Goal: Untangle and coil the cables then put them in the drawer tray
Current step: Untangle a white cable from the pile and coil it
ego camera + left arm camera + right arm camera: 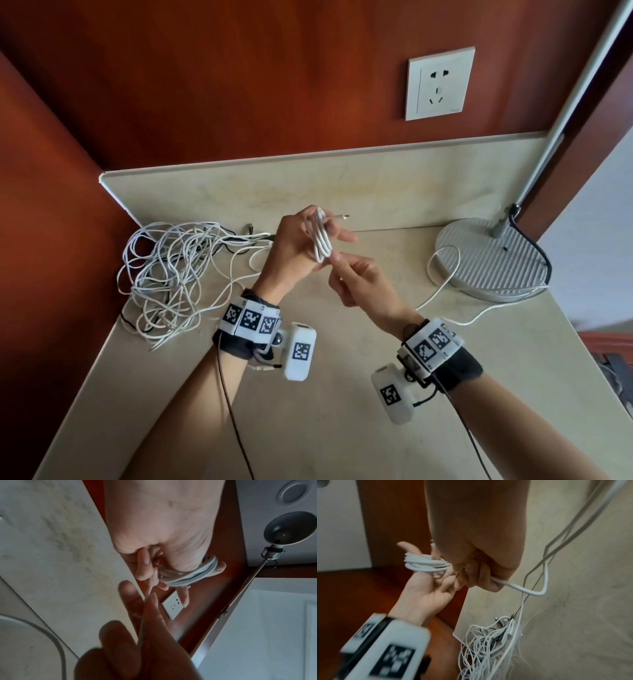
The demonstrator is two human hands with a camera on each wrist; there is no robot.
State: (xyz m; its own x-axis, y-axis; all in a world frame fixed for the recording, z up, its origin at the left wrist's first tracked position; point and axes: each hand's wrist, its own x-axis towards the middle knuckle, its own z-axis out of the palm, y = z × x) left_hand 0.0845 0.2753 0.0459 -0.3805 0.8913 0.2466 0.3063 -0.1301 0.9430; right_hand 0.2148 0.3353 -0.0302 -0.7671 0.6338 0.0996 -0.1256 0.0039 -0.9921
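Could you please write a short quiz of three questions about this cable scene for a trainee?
1. True or false: the white coil is wound around the left hand.
2. What does the right hand pinch? A) lamp base B) the loose cable end C) wall socket
3. Fill in: the tangled cables lie on the counter to the person's ____.

Key: 1 true; 2 B; 3 left.

Tangled cables (171, 274) occupy the table's (325, 394) left rear corner. Lamp base (489, 260) with trailing white cord (442, 291) blocks the right. Near-centre table surface lies bare.
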